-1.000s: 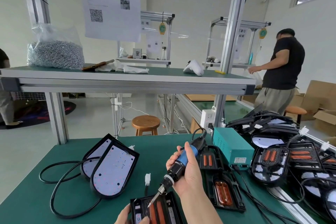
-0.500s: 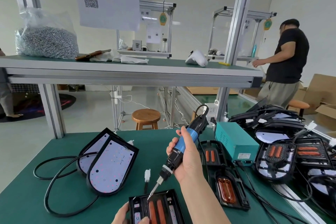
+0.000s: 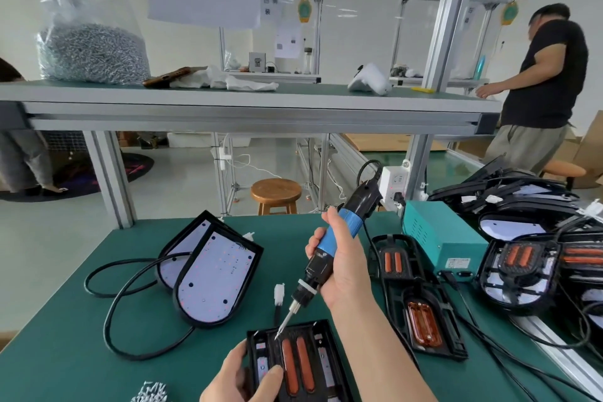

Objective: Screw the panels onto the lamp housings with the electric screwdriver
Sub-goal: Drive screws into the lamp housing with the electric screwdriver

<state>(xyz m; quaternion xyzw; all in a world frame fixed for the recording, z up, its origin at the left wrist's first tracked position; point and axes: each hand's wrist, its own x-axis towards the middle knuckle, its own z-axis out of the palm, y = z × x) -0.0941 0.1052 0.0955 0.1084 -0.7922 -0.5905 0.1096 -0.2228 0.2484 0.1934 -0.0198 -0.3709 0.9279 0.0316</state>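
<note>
Gripping blue-black electric screwdriver [image 3: 339, 233] w/ right hand [image 3: 346, 271] fingers [image 3: 329, 217]; bit tip at black rectangular panel [image 3: 321, 352], just beyond left hand [image 3: 238, 380] fingers [image 3: 270, 376] pinching its edge.

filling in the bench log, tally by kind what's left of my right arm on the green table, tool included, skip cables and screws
white-faced lamp housings: 2
black panel with orange strips: 1
electric screwdriver: 1
total: 4
</note>
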